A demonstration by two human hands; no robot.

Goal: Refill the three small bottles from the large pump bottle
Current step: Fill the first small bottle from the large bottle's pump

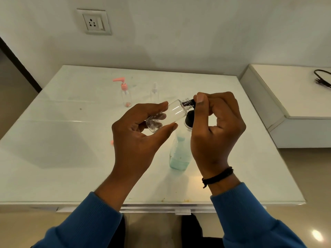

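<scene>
While the left hand [141, 133] grips a small bottle [172, 113] tilted, the right hand [215, 122] pinches the pump nozzle [189, 102].

Home room; white glass-topped table [71, 158]; wall socket [94, 22]; tiled floor [304, 176].

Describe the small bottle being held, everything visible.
The small clear bottle looks like transparent plastic: a rounded base, a cylindrical body and a threaded neck, uncapped. It is held on its side above the table, neck toward the right. The left hand holds its lower body between fingers and thumb. The right hand presses the large pump bottle's black nozzle against its mouth. It looks nearly empty.
</scene>
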